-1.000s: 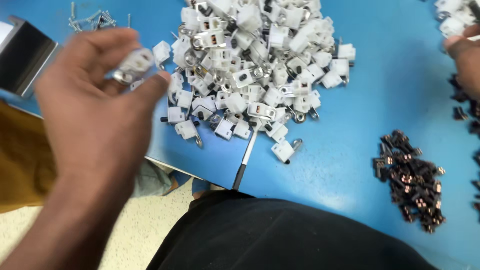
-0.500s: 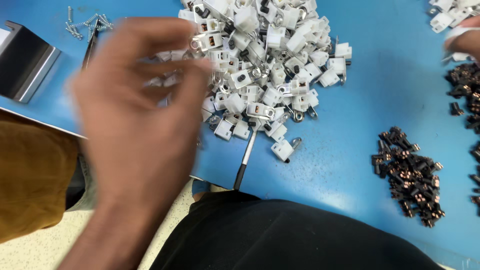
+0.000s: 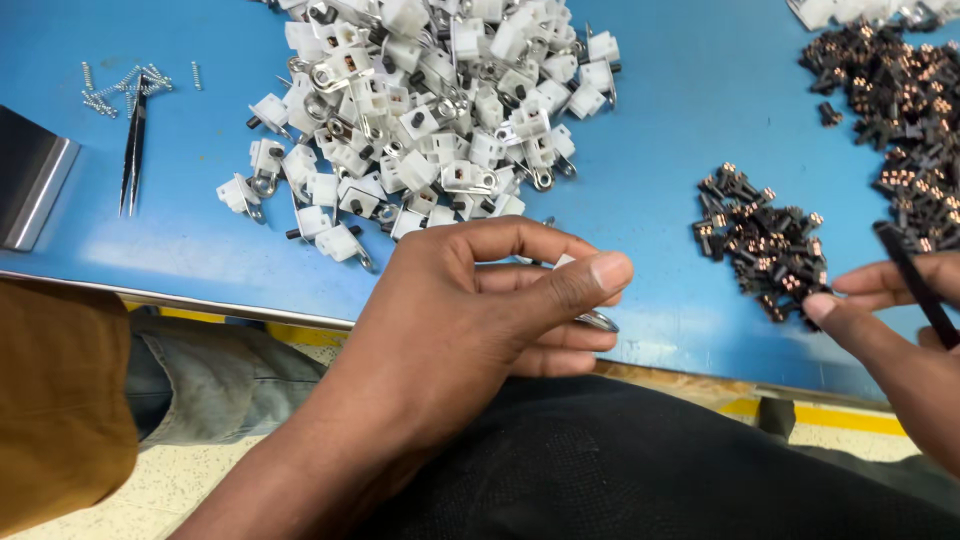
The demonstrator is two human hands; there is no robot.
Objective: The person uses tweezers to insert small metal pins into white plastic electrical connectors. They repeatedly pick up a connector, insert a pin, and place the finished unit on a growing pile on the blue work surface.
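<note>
We hold our left hand [image 3: 470, 310] low over the near edge of the blue work table [image 3: 680, 110], with the fingers curled in. Between the thumb and the bent fingers it pinches a small white plastic part with a metal ring [image 3: 585, 300]; only a white corner and a piece of the shiny ring show, the rest is hidden behind the fingers. So this part is in the left hand, just in front of the big heap.

Our right hand [image 3: 900, 330] comes in from the right edge. It grips a thin black tool [image 3: 915, 285] that lies slanted across the fingers, and the index finger is stretched toward a small pile of dark brown contact pieces with copper tips [image 3: 765, 235], with the fingertip at the pile's near edge.

Behind the left hand lies a large heap of white plastic housings with metal eyelets [image 3: 430, 110]. A second, bigger mass of dark pieces [image 3: 900, 95] lies at the far right. At the far left we see black tweezers [image 3: 133, 150] beside a few small metal springs [image 3: 115, 85], and a grey metal box [image 3: 30, 185] at the edge. A person in a brown garment [image 3: 55, 400] and jeans sits on our left.
</note>
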